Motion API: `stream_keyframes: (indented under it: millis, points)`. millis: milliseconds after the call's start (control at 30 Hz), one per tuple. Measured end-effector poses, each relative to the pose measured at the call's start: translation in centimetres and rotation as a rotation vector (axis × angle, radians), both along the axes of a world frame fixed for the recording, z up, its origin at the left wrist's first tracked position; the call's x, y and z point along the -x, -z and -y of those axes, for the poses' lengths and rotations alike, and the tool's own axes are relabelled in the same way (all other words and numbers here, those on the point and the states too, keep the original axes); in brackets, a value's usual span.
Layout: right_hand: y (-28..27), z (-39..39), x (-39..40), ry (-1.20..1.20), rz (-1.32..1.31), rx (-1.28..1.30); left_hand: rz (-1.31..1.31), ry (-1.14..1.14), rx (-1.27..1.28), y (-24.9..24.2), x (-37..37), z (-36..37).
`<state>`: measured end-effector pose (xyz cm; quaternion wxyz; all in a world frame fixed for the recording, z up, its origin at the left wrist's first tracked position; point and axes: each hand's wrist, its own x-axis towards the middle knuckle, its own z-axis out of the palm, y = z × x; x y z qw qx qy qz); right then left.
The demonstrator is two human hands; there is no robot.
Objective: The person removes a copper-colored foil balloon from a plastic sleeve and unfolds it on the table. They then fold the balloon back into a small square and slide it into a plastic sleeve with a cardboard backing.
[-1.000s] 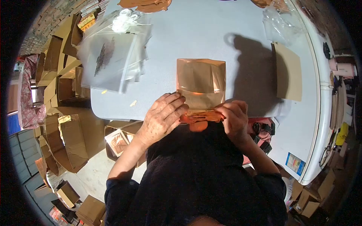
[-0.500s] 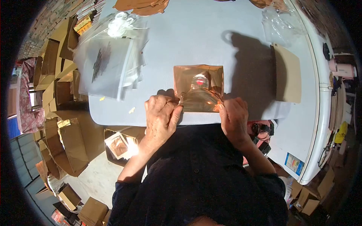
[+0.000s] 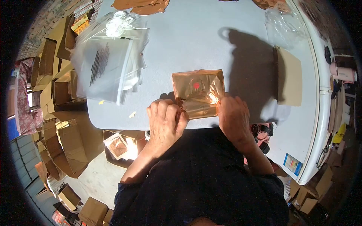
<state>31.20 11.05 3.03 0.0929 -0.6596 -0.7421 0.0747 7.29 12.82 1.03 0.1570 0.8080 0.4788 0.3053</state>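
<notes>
A shiny copper-coloured film packet (image 3: pixel 198 81) with a small red mark lies at the front edge of the pale table (image 3: pixel 181 45). My left hand (image 3: pixel 166 117) has its fingers closed on the packet's lower left edge. At the lower right edge, my right hand (image 3: pixel 234 116) grips the same packet with curled fingers. The film looks wrinkled near both hands and reflects light brightly on the right. My fingertips are partly hidden behind the knuckles and the film.
Clear plastic bags (image 3: pixel 109 67) lie stacked at left, with white string (image 3: pixel 120 24) on top. A cardboard piece (image 3: pixel 289 76) and crumpled clear plastic (image 3: pixel 284 28) are at right. Cardboard boxes (image 3: pixel 71 141) crowd the left side. An open box (image 3: pixel 120 147) holds similar copper packets below the table.
The raised, folded lower part of the film now lies flatter over the packet. Both hands stay at its sides, with the left fingers shifted slightly toward me and inward.
</notes>
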Motion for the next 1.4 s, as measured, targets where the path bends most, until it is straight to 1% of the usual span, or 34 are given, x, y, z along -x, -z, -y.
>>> stream_keyframes:
  millis: [33, 133, 167, 200, 267, 300, 400, 467, 567, 667, 767, 867, 967, 1067, 1167, 1267, 1400]
  points:
    - [-0.2, -0.1, 0.0, -0.005, 0.009, 0.014, 0.022, -0.010, 0.009, 0.0, 0.0, 0.0]
    - [-0.3, -0.3, 0.0, -0.007, 0.026, 0.033, 0.062, 0.076, -0.194, -0.9, -0.4, -0.6]
    - [-0.2, -0.3, 0.0, -0.008, 0.030, 0.035, 0.005, 0.118, -0.254, -1.1, -0.7, -0.8]
    - [-0.3, -0.3, 0.0, -0.004, 0.019, 0.030, 0.026, 0.219, -0.225, -0.9, -0.9, -1.1]
    - [-0.3, -0.3, 0.2, 0.003, -0.002, 0.020, -0.160, 0.336, -0.013, -3.6, -1.8, -1.5]
    - [-0.4, -0.3, 0.2, 0.006, 0.001, 0.026, -0.272, 0.373, 0.007, -3.3, -2.0, -1.9]
    - [-0.4, -0.4, 0.1, 0.009, 0.003, 0.037, -0.380, 0.429, 0.035, -2.2, -2.6, -2.5]
    - [-0.3, -0.3, 0.0, 0.002, -0.007, 0.047, -0.394, 0.426, 0.053, -0.9, -2.5, -2.3]
    - [-0.2, -0.3, 0.3, 0.012, 0.013, 0.032, -0.402, 0.421, 0.066, -0.6, -2.5, -2.2]
    - [-0.7, -0.2, -0.1, 0.018, -0.093, 0.031, -0.397, 0.426, 0.068, -0.6, -2.5, -2.2]
    - [-1.4, 0.4, -0.5, 0.054, -0.250, -0.070, -0.413, 0.434, 0.088, -0.7, -2.5, -2.3]
    - [-2.1, -0.6, -2.2, 0.009, -0.209, -0.179, -0.412, 0.442, 0.097, -0.7, -2.5, -2.3]
    - [-2.3, -3.1, -3.9, -0.197, -0.020, -0.298, -0.400, 0.449, 0.107, -0.7, -2.4, -2.3]
    - [-1.9, -5.8, -4.9, -0.376, 0.027, -0.268, -0.374, 0.445, 0.103, -0.6, -2.4, -2.3]
    - [-1.2, -7.8, -5.4, -0.548, -0.010, -0.325, -0.359, 0.439, 0.079, -0.3, -2.4, -2.1]
    - [-1.3, -8.1, -5.8, -0.615, 0.039, -0.226, -0.376, 0.437, 0.063, -0.4, -2.4, -2.1]
    - [-0.8, -8.5, -6.1, -0.686, -0.026, -0.250, -0.396, 0.432, 0.056, -0.6, -2.4, -2.1]
